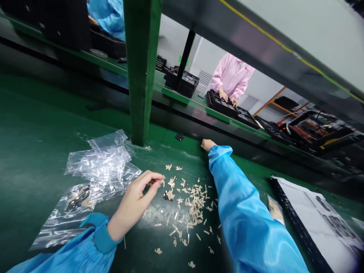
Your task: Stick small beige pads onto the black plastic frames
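Note:
My left hand [139, 195] rests on the green bench, its fingertips pinched together around a small dark piece beside a scatter of beige paper scraps [189, 204]. A small dark part [167, 196] lies among the scraps just right of that hand. My right hand [207, 144] is stretched far forward to the bench's back edge, mostly hidden behind its blue sleeve; its fingers look curled and what they touch is hidden. A small black part [179, 137] lies a little to its left.
Clear plastic bags [99, 167] lie at the left, one holding dark parts [78, 197]. A green post [140, 72] rises behind. A black tray with printed sheets [313, 216] sits at the right. A person in pink [231, 77] handles black trays across the line; another in blue [109, 15] stands far left.

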Available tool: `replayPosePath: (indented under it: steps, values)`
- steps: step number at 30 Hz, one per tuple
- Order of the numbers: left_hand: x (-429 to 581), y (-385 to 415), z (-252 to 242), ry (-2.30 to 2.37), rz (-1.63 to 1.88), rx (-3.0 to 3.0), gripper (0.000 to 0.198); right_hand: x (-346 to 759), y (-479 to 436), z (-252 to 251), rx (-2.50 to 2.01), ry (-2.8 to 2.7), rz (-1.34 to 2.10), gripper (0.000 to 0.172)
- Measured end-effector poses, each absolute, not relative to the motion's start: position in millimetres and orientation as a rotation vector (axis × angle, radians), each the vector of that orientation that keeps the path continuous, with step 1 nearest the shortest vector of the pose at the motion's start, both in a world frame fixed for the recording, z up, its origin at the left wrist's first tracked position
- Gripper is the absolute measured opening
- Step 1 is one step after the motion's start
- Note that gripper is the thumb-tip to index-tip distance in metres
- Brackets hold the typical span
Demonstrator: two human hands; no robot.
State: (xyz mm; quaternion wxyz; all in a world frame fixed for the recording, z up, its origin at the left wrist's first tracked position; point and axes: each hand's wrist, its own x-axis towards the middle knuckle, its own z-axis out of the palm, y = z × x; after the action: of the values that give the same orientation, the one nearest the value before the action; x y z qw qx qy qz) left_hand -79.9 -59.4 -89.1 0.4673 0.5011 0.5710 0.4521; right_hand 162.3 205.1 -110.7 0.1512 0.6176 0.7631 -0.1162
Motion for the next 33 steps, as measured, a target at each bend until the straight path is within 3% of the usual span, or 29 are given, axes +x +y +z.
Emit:
replayPosePath:
  steps: [8, 12, 14, 17, 20, 23, 27, 33]
  values:
    - [-66, -64, -76, 0.918, 1.020, 0.503, 0.032, 101, 81, -47, 1.386, 2.664, -0.986, 0.011]
    - [-57, -70, -78, 0.849, 1.127, 0.439, 0.016, 84, 21, -42, 0.884, 2.902, -1.503, 0.015]
    - [-59, -72, -82, 0.899, 1.206, 0.479, 0.007, 89, 15, -51, 1.085, 2.880, -1.326, 0.013]
    - [-64, -71, -87, 0.949, 1.276, 0.548, 0.010, 106, 22, -77, 1.519, 2.705, -0.871, 0.007]
    - [-65, -69, -89, 0.946, 1.304, 0.601, 0.013, 122, 27, -102, 1.666, 2.559, -0.677, 0.010]
    - [-64, -68, -91, 0.955, 1.315, 0.635, 0.022, 124, 24, -116, 1.708, 2.439, -0.586, 0.021]
    - [-67, -66, -95, 1.015, 1.314, 0.677, 0.017, 117, 20, -113, 1.682, 2.338, -0.568, 0.016]
    - [-70, -62, -101, 1.136, 1.348, 0.774, 0.047, 112, 19, -105, 1.778, 2.217, -0.504, 0.024]
